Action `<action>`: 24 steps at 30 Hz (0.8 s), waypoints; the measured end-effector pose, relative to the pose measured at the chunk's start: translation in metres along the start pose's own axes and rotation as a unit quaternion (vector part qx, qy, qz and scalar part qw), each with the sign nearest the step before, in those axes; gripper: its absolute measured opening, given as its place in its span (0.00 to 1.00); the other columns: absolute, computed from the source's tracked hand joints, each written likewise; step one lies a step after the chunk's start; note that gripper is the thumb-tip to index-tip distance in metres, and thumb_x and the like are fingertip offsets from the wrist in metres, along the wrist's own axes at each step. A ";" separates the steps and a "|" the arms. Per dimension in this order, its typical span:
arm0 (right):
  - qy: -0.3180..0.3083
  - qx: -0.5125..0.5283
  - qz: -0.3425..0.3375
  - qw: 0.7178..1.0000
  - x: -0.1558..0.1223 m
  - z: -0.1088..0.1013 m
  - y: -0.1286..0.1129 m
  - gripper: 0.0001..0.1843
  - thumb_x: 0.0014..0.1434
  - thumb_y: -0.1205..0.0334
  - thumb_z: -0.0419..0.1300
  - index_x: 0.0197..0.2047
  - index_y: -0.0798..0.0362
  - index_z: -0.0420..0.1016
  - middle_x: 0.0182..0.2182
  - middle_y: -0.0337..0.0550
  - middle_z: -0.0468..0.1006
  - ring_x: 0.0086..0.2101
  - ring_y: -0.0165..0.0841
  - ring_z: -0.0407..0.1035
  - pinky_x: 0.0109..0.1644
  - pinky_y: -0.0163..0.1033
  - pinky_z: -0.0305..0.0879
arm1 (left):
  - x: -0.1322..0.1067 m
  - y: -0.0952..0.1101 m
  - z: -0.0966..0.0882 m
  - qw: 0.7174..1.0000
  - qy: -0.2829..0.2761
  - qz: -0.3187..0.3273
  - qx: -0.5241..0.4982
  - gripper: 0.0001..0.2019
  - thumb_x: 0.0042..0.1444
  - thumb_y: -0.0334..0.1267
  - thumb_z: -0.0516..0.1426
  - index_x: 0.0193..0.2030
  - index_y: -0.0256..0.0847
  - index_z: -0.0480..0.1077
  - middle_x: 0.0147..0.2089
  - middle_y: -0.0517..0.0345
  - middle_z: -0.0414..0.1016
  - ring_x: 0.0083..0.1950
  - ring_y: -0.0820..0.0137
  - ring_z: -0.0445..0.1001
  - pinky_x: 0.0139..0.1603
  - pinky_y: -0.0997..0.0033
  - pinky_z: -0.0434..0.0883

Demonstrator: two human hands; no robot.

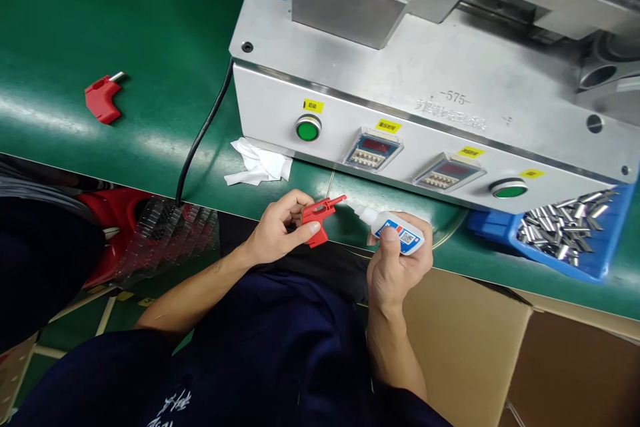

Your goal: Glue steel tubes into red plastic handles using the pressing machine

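Gripping a red plastic handle (314, 215) in the curled left hand (276, 230), fingers hiding part of it; pinching a white squeeze bottle (397, 230) in the right hand (399, 263), nozzle tip washing out near the handle; lying on the green table (60, 27), a second red handle (103, 100) near a steel machine (425, 80).

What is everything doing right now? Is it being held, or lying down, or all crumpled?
Left hand: gripping the red plastic part
Red plastic part: held, tip up
Right hand: pinching the squeeze bottle
Squeeze bottle: tilted, nozzle beside the red part
Other red part: lying down, untouched
White tissue: crumpled
Blue tray: heaped with metal tubes
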State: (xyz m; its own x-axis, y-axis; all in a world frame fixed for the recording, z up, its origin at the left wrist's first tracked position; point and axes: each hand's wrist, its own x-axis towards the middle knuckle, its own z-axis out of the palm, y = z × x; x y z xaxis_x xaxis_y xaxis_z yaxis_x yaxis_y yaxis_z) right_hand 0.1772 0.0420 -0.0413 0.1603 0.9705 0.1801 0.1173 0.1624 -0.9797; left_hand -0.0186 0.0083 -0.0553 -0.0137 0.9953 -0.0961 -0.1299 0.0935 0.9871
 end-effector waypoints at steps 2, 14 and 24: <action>-0.001 -0.008 -0.001 1.000 0.000 0.000 0.000 0.12 0.67 0.52 0.69 0.45 0.50 0.76 0.31 0.36 0.75 0.23 0.28 0.65 0.27 0.36 0.61 | -0.001 0.000 0.000 1.000 0.000 0.004 0.001 0.14 0.65 0.48 0.66 0.44 0.40 0.71 0.32 0.59 0.75 0.28 0.74 0.67 0.30 0.77 0.67; 0.003 -0.067 0.007 0.998 -0.005 -0.006 0.006 0.16 0.68 0.47 0.67 0.45 0.51 0.75 0.35 0.41 0.75 0.27 0.31 0.69 0.31 0.38 0.66 | -0.001 -0.001 0.000 1.000 -0.002 0.008 0.004 0.13 0.65 0.46 0.66 0.44 0.40 0.71 0.32 0.60 0.74 0.28 0.74 0.67 0.30 0.77 0.67; 0.007 -0.071 0.006 0.997 -0.005 -0.005 0.004 0.16 0.67 0.47 0.67 0.45 0.51 0.76 0.35 0.41 0.75 0.26 0.30 0.67 0.30 0.37 0.65 | -0.002 -0.001 -0.001 1.000 -0.005 0.006 0.006 0.13 0.65 0.46 0.66 0.44 0.40 0.72 0.32 0.60 0.74 0.28 0.74 0.67 0.30 0.77 0.67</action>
State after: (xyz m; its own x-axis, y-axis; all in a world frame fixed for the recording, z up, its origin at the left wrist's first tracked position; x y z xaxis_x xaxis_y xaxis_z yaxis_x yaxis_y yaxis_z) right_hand 0.1815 0.0371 -0.0460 0.1751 0.9695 0.1713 0.2535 0.1237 -0.9594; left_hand -0.0191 0.0066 -0.0559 -0.0053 0.9966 -0.0827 -0.1175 0.0815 0.9897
